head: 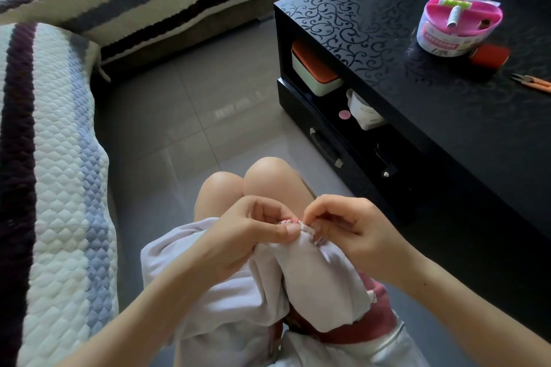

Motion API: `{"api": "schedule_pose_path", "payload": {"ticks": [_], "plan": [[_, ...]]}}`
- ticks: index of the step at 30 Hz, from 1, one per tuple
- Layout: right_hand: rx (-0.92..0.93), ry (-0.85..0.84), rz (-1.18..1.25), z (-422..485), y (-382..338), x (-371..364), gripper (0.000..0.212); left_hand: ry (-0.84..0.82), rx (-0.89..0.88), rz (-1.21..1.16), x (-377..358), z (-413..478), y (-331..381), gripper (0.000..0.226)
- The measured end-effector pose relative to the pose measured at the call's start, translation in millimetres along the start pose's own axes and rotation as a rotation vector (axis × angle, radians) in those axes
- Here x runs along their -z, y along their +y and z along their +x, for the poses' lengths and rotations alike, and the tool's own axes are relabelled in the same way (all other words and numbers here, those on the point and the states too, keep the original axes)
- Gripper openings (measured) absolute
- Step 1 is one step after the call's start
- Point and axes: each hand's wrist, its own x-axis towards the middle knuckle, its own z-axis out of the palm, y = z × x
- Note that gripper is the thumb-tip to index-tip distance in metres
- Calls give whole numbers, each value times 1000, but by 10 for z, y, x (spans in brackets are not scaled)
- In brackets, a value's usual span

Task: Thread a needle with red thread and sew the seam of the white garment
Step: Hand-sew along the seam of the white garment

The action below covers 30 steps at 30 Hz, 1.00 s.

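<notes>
The white garment (226, 292) lies bunched over my lap. My left hand (253, 229) grips its folded seam edge between thumb and fingers. A short run of red stitches (292, 220) shows along that edge, between the two hands. My right hand (348, 226) pinches the same edge just right of the stitches, thumb and forefinger pressed together. The needle itself is too small to make out. A red thread spool (490, 56) lies on the black table beside the sewing kit.
A black table (447, 104) with a drawer and shelf stands to my right. On it sit a round pink sewing kit (457, 24) and orange-handled snips (533, 82). A quilted striped sofa (53, 158) runs along the left. Grey tiled floor (185, 116) lies between.
</notes>
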Motion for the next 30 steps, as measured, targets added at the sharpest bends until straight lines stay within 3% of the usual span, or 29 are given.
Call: {"api": "schedule_pose_path", "payload": {"ticks": [8, 15, 25, 30], "plan": [[-16, 109, -162, -59, 83, 32, 11, 84, -93, -34, -4, 5, -60, 7], [-43, 180, -30, -48, 10, -118, 14, 172, -173, -60, -51, 23, -81, 6], [275, 413, -398, -43, 10, -249, 22, 228, -206, -85, -118, 73, -176, 9], [417, 487, -772, 23, -50, -297, 12, 242, -219, -90, -136, 45, -164, 4]]}}
